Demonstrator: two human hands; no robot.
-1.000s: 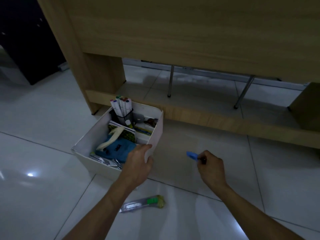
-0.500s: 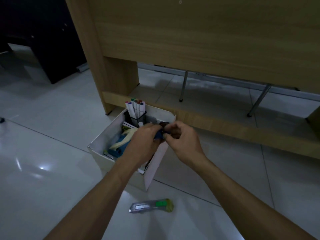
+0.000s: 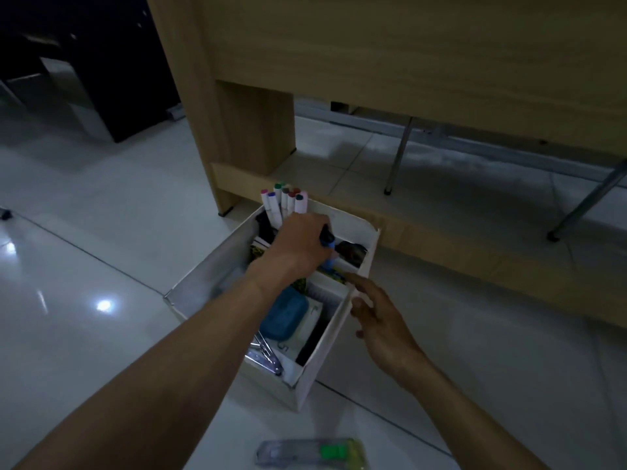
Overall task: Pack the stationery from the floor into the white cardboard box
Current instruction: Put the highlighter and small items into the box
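Observation:
The white cardboard box (image 3: 203,276) stands on the tiled floor below a wooden desk. Inside it my left hand (image 3: 298,247) grips a small blue pen-like item (image 3: 328,245) and holds it over the box's far end. My right hand (image 3: 376,313) rests with relaxed fingers against the box's right wall and holds nothing. The box holds a cup of white markers (image 3: 285,205), a blue case (image 3: 284,315), metal scissors or clips (image 3: 264,356) and some paper items. A grey and green utility knife (image 3: 310,452) lies on the floor in front of the box.
The wooden desk (image 3: 407,62) rises right behind the box, its low crossbar (image 3: 475,252) just past the box's far rim. Metal legs (image 3: 398,157) stand further back. A dark cabinet (image 3: 112,72) is at the far left. Glossy floor tiles (image 3: 84,215) spread to the left.
The blue item went from my right hand on the floor into my left hand over the box. My right hand let go and dropped to the box's right wall.

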